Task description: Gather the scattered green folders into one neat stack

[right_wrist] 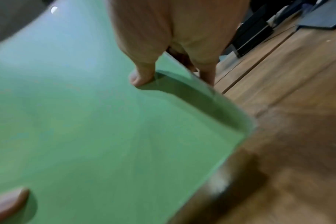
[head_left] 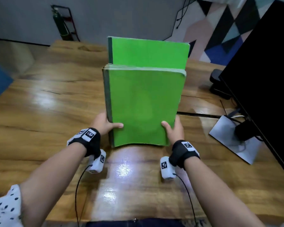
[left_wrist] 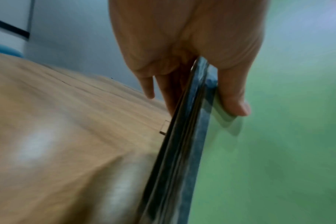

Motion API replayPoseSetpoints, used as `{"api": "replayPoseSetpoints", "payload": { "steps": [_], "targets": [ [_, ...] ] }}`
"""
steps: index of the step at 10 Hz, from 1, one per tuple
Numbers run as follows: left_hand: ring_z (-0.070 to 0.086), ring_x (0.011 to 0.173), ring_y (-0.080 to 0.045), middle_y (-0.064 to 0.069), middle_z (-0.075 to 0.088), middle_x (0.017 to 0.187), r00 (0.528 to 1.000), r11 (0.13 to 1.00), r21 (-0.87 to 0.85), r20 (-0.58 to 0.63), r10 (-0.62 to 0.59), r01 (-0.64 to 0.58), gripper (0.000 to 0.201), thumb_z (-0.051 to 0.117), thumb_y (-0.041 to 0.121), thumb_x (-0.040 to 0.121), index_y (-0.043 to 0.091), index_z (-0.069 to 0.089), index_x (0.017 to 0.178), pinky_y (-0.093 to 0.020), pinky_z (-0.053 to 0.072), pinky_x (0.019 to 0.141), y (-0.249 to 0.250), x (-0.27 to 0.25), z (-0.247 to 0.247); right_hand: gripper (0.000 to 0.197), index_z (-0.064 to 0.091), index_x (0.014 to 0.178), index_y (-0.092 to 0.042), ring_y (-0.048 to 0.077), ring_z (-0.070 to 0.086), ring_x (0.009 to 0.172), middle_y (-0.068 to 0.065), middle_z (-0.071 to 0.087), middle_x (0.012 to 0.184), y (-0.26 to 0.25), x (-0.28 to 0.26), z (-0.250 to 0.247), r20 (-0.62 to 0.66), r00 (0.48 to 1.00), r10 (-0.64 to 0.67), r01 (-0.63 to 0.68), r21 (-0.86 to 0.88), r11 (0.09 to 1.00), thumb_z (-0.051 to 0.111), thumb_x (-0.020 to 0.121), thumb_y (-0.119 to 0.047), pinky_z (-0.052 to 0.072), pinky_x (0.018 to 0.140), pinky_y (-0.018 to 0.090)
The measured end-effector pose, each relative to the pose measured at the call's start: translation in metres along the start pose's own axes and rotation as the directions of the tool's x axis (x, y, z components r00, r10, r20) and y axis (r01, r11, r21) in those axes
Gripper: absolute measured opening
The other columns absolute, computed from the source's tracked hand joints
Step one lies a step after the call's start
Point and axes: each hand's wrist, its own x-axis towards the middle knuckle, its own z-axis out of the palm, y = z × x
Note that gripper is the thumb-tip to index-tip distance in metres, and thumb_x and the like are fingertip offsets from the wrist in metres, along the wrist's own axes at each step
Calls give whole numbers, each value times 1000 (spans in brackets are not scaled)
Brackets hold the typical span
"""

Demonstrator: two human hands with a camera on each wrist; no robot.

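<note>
1. Both hands hold a bundle of green folders (head_left: 143, 105) above the desk (head_left: 47, 99), near its middle. The left hand (head_left: 105, 124) grips the near left corner along the dark spine, thumb on the top cover and fingers underneath. The right hand (head_left: 173, 128) grips the near right corner the same way.
2. One more green folder (head_left: 148, 52) shows just beyond the bundle's far edge, offset to the far side. Whether it lies on the desk or belongs to the bundle, I cannot tell.
3. The step in hand looks like squaring up: the folders are already collected, but the near edge bows and the far edges do not line up.
4. The next move likely calls for bringing the far folder flush with the rest, then setting the stack flat on the desk.
5. A black monitor (head_left: 261, 71) on its stand (head_left: 226, 135) sits at the right, apart from the folders.
</note>
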Motion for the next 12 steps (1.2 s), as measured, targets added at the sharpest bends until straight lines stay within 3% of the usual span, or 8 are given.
{"api": "replayPoseSetpoints", "payload": {
  "steps": [2, 3, 4, 5, 6, 7, 10, 12],
  "targets": [
    [51, 120, -32, -18, 50, 135, 955, 970, 22, 167, -244, 243, 82, 76, 39, 75, -2, 39, 136, -38, 42, 98, 53, 10, 32, 40, 56, 123, -2, 23, 60, 101, 14, 62, 122, 10, 36, -38, -9, 953, 302, -298, 138, 945, 66, 86, -13, 48, 92, 36],
    [53, 111, -28, -14, 52, 132, 896, 945, 122, 300, -328, 305, 78, 69, 49, 78, 1, 42, 134, -32, 41, 87, 66, 14, 58, 28, 62, 110, 5, 22, 57, 85, 12, 62, 97, 32, 40, -58, 14, 881, 473, -471, 114, 875, 66, 85, -8, 44, 76, 28],
    [54, 95, -23, -11, 60, 115, 860, 928, 192, 352, -369, 320, 65, 68, 51, 79, 2, 53, 119, -29, 41, 78, 69, 14, 82, 27, 63, 108, 5, 23, 58, 82, 16, 65, 103, 52, 42, -69, 38, 852, 521, -523, 39, 852, 67, 86, -11, 44, 74, 28],
    [48, 66, -14, -2, 51, 76, 850, 917, 219, 351, -392, 332, 44, 67, 48, 81, 8, 48, 81, -24, 39, 59, 68, 18, 107, 29, 61, 113, 2, 24, 58, 83, 18, 65, 112, 72, 49, -75, 49, 843, 536, -537, 18, 843, 65, 88, -11, 44, 75, 29],
    [51, 85, -19, -10, 60, 105, 854, 921, 227, 354, -381, 317, 63, 67, 48, 81, 3, 49, 121, -28, 41, 73, 70, 23, 116, 30, 60, 116, 1, 22, 55, 86, 15, 64, 109, 80, 53, -76, 35, 851, 524, -524, -4, 851, 62, 89, -12, 42, 76, 28],
    [54, 111, -27, -13, 56, 127, 847, 917, 214, 355, -395, 337, 80, 69, 52, 78, 2, 42, 134, -31, 40, 82, 73, 34, 124, 28, 60, 113, -2, 23, 56, 87, 15, 64, 113, 87, 63, -78, 21, 860, 510, -509, -32, 860, 64, 88, -14, 44, 80, 29],
    [50, 120, -30, -14, 48, 137, 862, 911, 174, 297, -410, 374, 88, 72, 51, 75, 4, 36, 139, -36, 43, 90, 77, 42, 134, 16, 58, 96, -16, 28, 58, 99, 9, 65, 111, 91, 68, -81, 22, 848, 530, -521, -146, 841, 61, 88, -30, 46, 87, 32],
    [54, 115, -30, -13, 54, 130, 866, 905, 88, 264, -424, 416, 83, 76, 48, 72, 3, 43, 134, -38, 47, 93, 76, 39, 143, 61, 44, 138, -3, 37, 31, 135, 22, 24, 149, 72, 77, -84, -51, 915, 400, -383, -420, 823, 44, 94, -45, 30, 111, 46]
  ]
}}
